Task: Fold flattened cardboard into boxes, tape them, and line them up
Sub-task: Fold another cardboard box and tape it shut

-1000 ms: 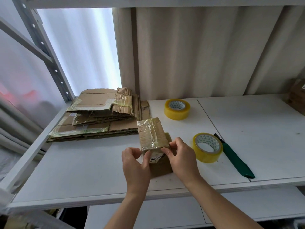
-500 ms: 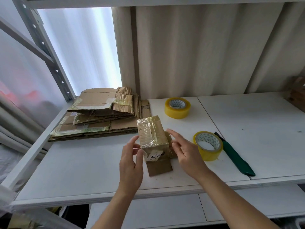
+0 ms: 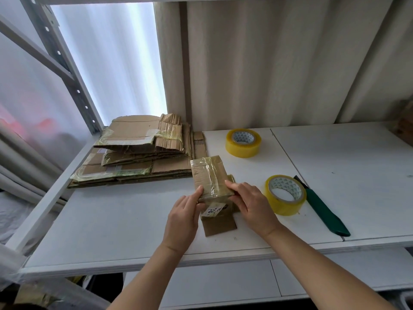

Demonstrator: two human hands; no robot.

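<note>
1. White bench (image 3: 335, 175): carrying flattened cardboard stack (image 3: 138, 157) at rear left.
2. Small box (image 3: 211, 177): mid-bench, near flap still unfolded.
3. Left hand (image 3: 183, 220) and right hand (image 3: 252, 204): closed in again, now pinching box sides; flap closing next.

Label on the small box (image 3: 211, 177) is half covered by the left hand (image 3: 182, 218), can't read it. Brown stuff at the right edge (image 3: 404, 128) is cut off.

A green-handled utility knife (image 3: 324, 212) lies near the right on the white shelf (image 3: 111, 220); beige curtain (image 3: 268, 63) hangs behind.
</note>
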